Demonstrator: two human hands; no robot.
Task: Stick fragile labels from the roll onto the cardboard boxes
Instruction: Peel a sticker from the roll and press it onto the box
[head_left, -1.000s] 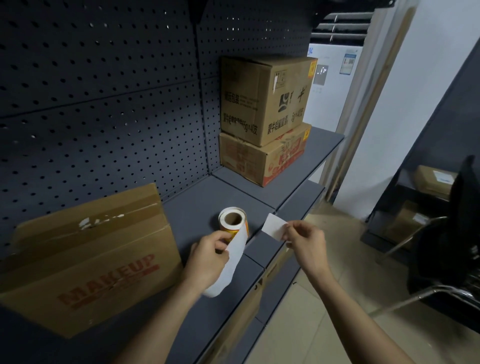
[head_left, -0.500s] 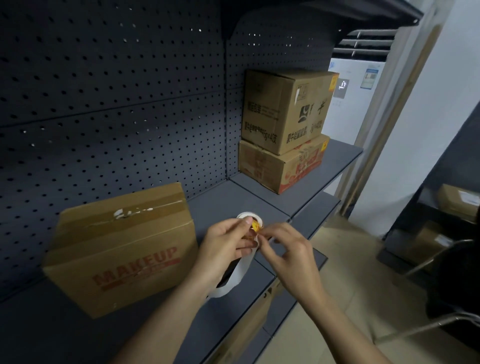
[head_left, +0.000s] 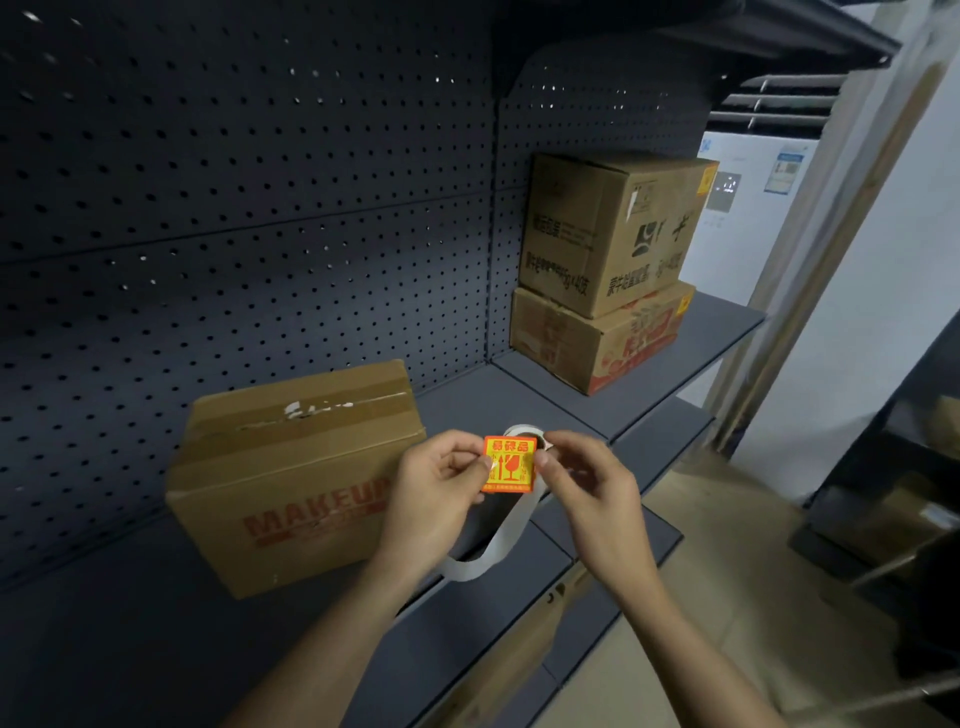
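Head: left hand (head_left: 435, 491), right hand (head_left: 589, 488) pinch label (head_left: 508, 464) edges.

Dim, soft focus, wide-angle edge warp

The left hand (head_left: 434, 501) and right hand (head_left: 592, 496) are seen bare, forearms unclothed, before the shelf (head_left: 156, 649).

On the shelf (head_left: 156, 623), the MAKEUP box (head_left: 291, 467) sits left, backed against the pegboard (head_left: 260, 208). Far right, the upper box (head_left: 613, 228) is stacked on the lower box (head_left: 592, 338). Between them, up front, the left hand (head_left: 431, 493) and right hand (head_left: 587, 483) pinch the label (head_left: 509, 464) from either side, with the roll (head_left: 522, 432) just behind it and the backing strip (head_left: 498, 540) trailing below.
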